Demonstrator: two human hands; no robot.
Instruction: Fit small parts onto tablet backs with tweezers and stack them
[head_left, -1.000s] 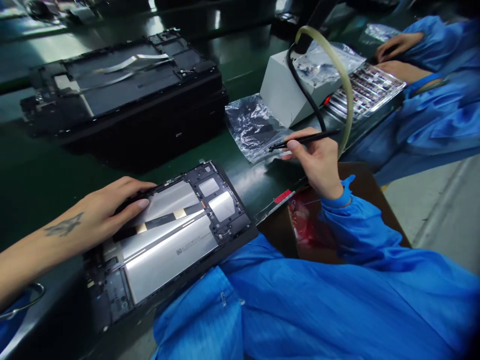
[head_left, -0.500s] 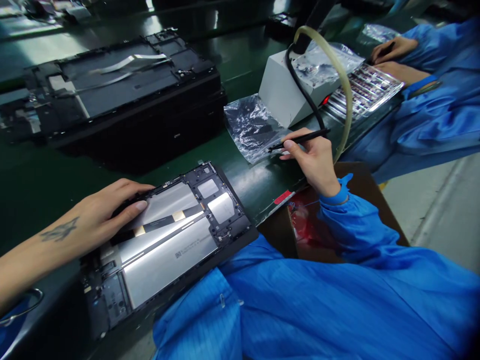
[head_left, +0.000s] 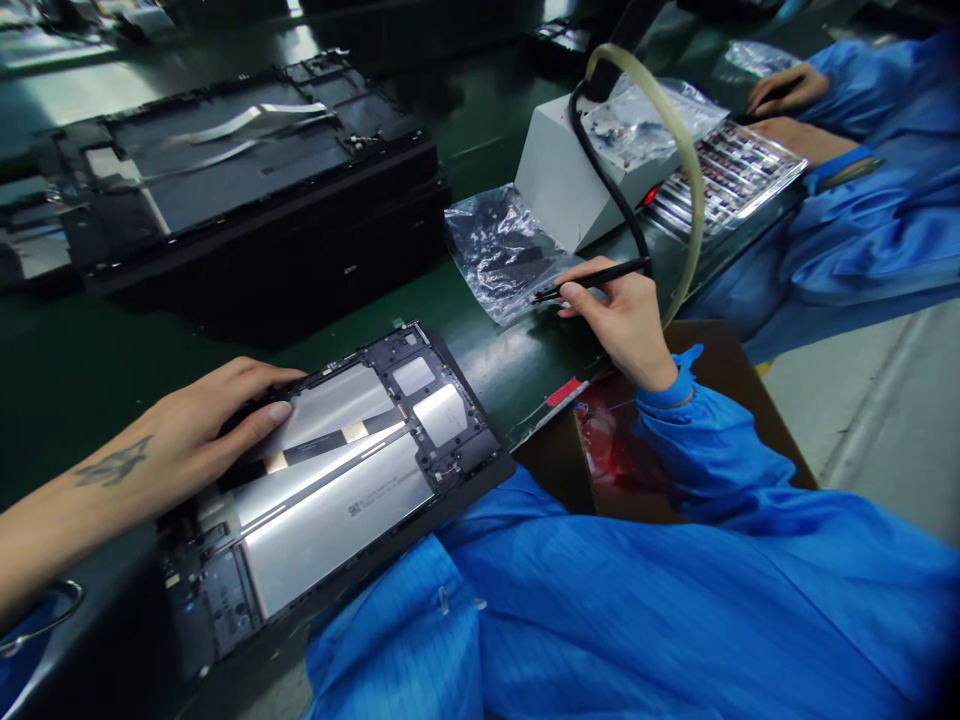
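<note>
An opened tablet (head_left: 337, 520) with silver batteries and dark flex cables inside lies tilted at the bench's front edge. My left hand (head_left: 232, 415) is closed on its far-left side, thumb on top and fingers over the far edge. In my right hand (head_left: 619, 315) is a pair of black tweezers (head_left: 611, 275), pinched between thumb and fingers. The tips are over the near edge of a clear plastic bag (head_left: 499, 245); whether they grip anything is too small to tell.
Behind the tablet stands a stack of black tablet housings (head_left: 262, 200). A white box (head_left: 559, 180) with a black cable and a yellowish hose (head_left: 694, 180) sits beyond the bag. Right of it, a co-worker's hands (head_left: 802, 135) are at a clear parts tray (head_left: 750, 185). Below is a cardboard box (head_left: 757, 400).
The view has shifted very slightly. My hands, the tablet and the tweezers stay almost in place. The co-worker's far hand has moved a little.
</note>
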